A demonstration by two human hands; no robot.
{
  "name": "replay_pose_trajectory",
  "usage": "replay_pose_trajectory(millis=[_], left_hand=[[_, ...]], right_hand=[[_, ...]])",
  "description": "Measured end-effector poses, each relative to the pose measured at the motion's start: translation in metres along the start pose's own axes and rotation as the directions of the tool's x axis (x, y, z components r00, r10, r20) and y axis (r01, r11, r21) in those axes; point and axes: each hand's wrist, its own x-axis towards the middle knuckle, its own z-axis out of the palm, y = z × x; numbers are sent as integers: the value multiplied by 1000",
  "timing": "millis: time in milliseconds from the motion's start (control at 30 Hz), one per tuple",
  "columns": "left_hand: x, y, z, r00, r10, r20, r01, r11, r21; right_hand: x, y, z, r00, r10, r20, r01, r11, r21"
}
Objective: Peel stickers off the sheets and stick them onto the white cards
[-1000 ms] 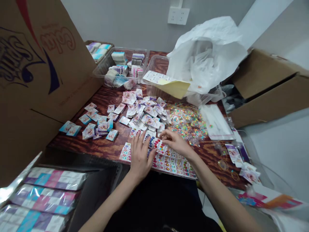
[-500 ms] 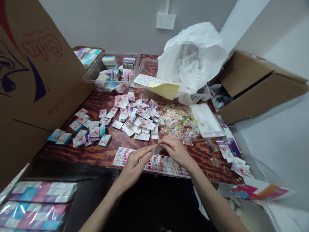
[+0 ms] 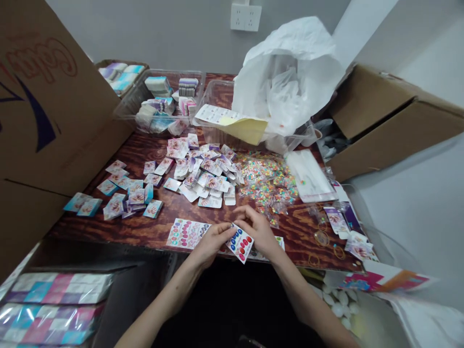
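Note:
My left hand (image 3: 212, 241) and my right hand (image 3: 255, 227) meet over the near edge of the wooden table (image 3: 159, 224). Both pinch one small white card of coloured nail tips (image 3: 240, 243), held tilted just above the table. More sheets of coloured nail tips (image 3: 186, 233) lie flat on the table under and left of my hands. Beyond them lies a heap of small printed cards (image 3: 203, 169), and to its right a pile of tiny colourful pieces in clear bags (image 3: 268, 181).
A large cardboard flap (image 3: 47, 106) rises at the left. Clear trays with stacked packs (image 3: 159, 101) sit at the back, beside a white plastic bag (image 3: 286, 77). An open carton (image 3: 384, 121) stands right. Wrapped boxes (image 3: 50, 299) lie near left; rubber bands (image 3: 322, 238) near right.
My hands rose off the flat sheets, came together, and now hold a single card of nail tips clear of the table. The view shifted slightly left and up.

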Motion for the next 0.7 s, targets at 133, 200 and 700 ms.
replay_pose_trajectory(millis=[133, 200, 700], left_hand=[[0, 3, -2, 1000, -17, -18, 17, 1000, -8], [1, 4, -2, 997, 10, -74, -11, 1000, -10], [3, 9, -10, 980, 125, -152, -111, 989, 95]], right_hand=[[5, -1, -13, 994, 87, 63, -98, 977, 189], [3, -2, -20, 987, 126, 98, -149, 950, 273], [-2, 4, -28, 954, 134, 267, -148, 989, 31]])
